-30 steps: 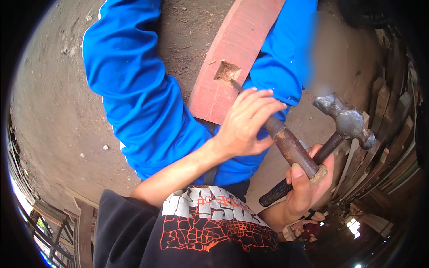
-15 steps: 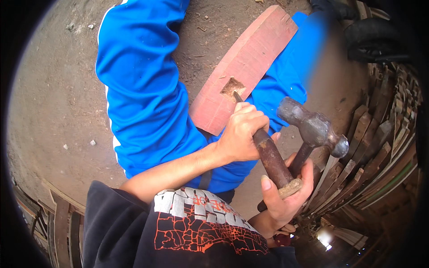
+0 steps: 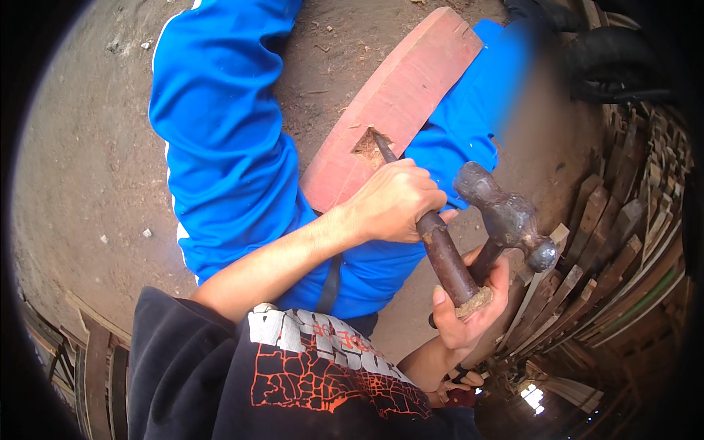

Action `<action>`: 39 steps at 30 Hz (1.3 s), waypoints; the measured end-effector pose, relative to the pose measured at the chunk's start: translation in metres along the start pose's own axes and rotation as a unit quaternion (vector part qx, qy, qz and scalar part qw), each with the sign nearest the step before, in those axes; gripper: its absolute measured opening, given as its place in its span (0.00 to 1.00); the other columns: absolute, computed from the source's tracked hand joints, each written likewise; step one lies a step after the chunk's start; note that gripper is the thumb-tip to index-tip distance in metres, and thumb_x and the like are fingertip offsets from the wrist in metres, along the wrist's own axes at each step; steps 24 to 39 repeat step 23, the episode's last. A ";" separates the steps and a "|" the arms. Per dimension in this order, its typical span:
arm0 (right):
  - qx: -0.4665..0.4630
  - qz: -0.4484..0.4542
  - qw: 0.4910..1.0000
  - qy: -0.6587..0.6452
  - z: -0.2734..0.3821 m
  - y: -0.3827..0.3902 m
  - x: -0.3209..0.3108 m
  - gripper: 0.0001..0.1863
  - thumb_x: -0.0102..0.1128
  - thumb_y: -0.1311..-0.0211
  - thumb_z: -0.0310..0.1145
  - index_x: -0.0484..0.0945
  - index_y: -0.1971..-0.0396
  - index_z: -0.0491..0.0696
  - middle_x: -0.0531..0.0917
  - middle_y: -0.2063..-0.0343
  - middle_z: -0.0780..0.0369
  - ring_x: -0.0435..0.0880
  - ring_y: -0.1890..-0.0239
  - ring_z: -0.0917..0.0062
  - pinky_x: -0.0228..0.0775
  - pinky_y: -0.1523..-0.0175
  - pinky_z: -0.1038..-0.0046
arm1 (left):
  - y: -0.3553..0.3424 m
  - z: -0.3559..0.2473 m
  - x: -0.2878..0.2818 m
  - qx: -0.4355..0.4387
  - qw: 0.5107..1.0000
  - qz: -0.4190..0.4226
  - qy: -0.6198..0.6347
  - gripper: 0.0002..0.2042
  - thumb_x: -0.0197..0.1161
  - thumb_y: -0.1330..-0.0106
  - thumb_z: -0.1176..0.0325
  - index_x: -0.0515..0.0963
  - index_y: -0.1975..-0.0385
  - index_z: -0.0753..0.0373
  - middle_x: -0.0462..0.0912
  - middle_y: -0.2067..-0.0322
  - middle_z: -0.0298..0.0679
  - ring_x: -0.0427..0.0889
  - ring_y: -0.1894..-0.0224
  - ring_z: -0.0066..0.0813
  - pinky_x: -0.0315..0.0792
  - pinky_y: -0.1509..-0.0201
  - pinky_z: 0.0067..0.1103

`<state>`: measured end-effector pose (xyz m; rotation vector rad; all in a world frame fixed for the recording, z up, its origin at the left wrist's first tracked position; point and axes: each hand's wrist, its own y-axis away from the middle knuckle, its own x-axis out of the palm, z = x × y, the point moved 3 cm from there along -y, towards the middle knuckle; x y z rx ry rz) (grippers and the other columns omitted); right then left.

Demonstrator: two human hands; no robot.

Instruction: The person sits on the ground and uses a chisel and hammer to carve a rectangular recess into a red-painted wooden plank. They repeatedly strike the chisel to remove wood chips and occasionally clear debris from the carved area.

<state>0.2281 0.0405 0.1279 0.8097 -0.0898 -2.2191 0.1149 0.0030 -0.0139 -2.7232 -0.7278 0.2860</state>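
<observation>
A reddish wooden plank (image 3: 411, 88) rests across my blue-trousered legs (image 3: 220, 147), with a rough notch (image 3: 370, 147) cut into it. My left hand (image 3: 392, 202) is wrapped round a rusty chisel (image 3: 444, 257) whose tip sits in the notch and whose battered wooden end points toward me. My right hand (image 3: 473, 312) grips the handle of a ball-peen hammer (image 3: 510, 216). The dark steel hammer head hangs just right of the chisel, a little above its struck end.
Bare dirt ground (image 3: 81, 169) with small stones and wood chips lies to the left and behind the plank. Stacked wooden slats (image 3: 623, 249) fill the right side. A dark tyre-like shape (image 3: 616, 59) sits at the upper right. More boards (image 3: 88, 359) lie at the lower left.
The hammer head has come down and inward toward the chisel's end. The view has shifted so the plank and hands sit further up and right; the left hand stays on the chisel.
</observation>
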 end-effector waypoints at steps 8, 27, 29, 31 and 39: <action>-0.035 0.001 0.999 0.036 -0.010 0.005 0.002 0.28 0.70 0.58 0.36 0.67 0.59 0.41 0.71 0.71 0.63 0.70 0.70 0.83 0.62 0.63 0.80 | 0.010 0.004 0.012 0.063 0.980 -0.186 -0.037 0.18 0.70 0.46 0.70 0.64 0.87 0.57 0.61 0.86 0.34 0.63 0.81 0.32 0.57 0.73 0.29; -0.268 -0.285 0.900 -0.192 0.021 0.090 -0.090 0.28 0.28 0.26 0.61 0.62 0.63 0.48 0.60 0.83 0.67 0.57 0.89 0.85 0.56 0.88 0.85 | 0.006 0.006 0.020 0.067 0.963 -0.249 -0.074 0.21 0.73 0.44 0.71 0.62 0.85 0.58 0.61 0.86 0.37 0.61 0.83 0.35 0.57 0.77 0.28; -0.268 -0.285 0.900 -0.192 0.021 0.090 -0.090 0.28 0.28 0.26 0.61 0.62 0.63 0.48 0.60 0.83 0.67 0.57 0.89 0.85 0.56 0.88 0.85 | 0.006 0.006 0.020 0.067 0.963 -0.249 -0.074 0.21 0.73 0.44 0.71 0.62 0.85 0.58 0.61 0.86 0.37 0.61 0.83 0.35 0.57 0.77 0.28; -0.268 -0.285 0.900 -0.192 0.021 0.090 -0.090 0.28 0.28 0.26 0.61 0.62 0.63 0.48 0.60 0.83 0.67 0.57 0.89 0.85 0.56 0.88 0.85 | 0.006 0.006 0.020 0.067 0.963 -0.249 -0.074 0.21 0.73 0.44 0.71 0.62 0.85 0.58 0.61 0.86 0.37 0.61 0.83 0.35 0.57 0.77 0.28; -0.268 -0.285 0.900 -0.192 0.021 0.090 -0.090 0.28 0.28 0.26 0.61 0.62 0.63 0.48 0.60 0.83 0.67 0.57 0.89 0.85 0.56 0.88 0.85 | 0.006 0.006 0.020 0.067 0.963 -0.249 -0.074 0.21 0.73 0.44 0.71 0.62 0.85 0.58 0.61 0.86 0.37 0.61 0.83 0.35 0.57 0.77 0.28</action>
